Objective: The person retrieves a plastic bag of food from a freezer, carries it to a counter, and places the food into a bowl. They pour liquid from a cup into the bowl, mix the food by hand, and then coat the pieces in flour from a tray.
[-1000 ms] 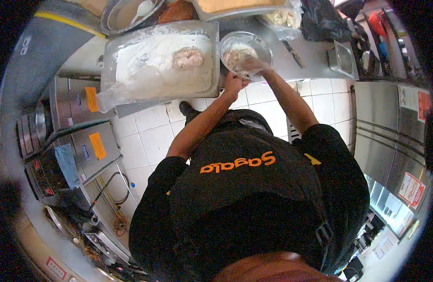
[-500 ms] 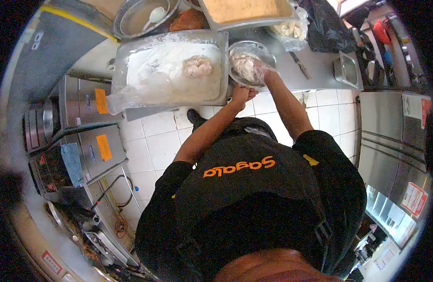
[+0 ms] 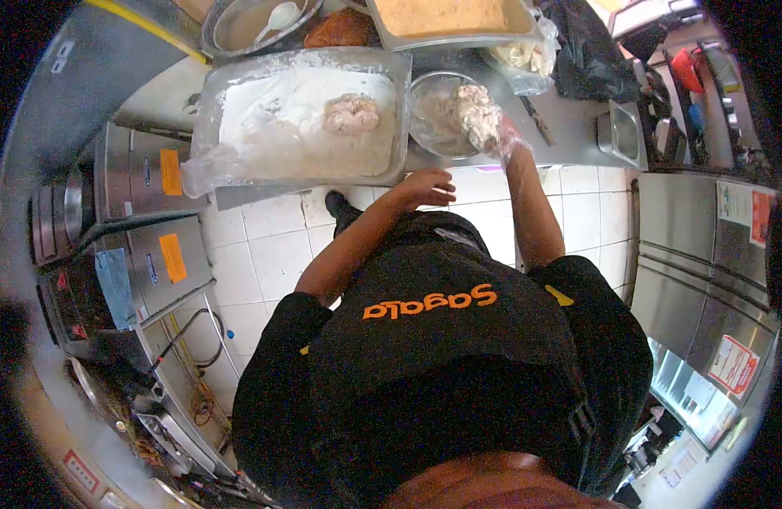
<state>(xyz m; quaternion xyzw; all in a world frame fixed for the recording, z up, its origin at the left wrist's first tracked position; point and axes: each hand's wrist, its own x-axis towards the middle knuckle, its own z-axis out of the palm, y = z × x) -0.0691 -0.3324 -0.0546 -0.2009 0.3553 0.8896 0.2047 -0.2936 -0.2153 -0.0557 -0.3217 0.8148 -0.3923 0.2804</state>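
My right hand (image 3: 507, 142), in a clear plastic glove, is closed round one end of a lumpy, flour-coated piece (image 3: 478, 117). The piece is over the right side of a round metal bowl (image 3: 433, 127) dusted with flour. My bare left hand (image 3: 425, 188) is off the bowl, in front of the counter edge, its fingers apart and holding nothing. Left of the bowl is a large clear tub (image 3: 302, 165) of white flour, with another coated piece (image 3: 353, 114) lying in it.
Behind the tub are a round pan (image 3: 217, 42) with a white spoon (image 3: 281, 19) and a brown piece (image 3: 337, 30). A tray of orange-brown coating (image 3: 446, 17) stands behind the bowl. To the right lie a knife (image 3: 538, 120) and a small metal container (image 3: 620, 134).
My right hand has lifted the coated piece and moved it right, toward the bowl's rim. My left hand has let go of the bowl and drawn back toward my body.
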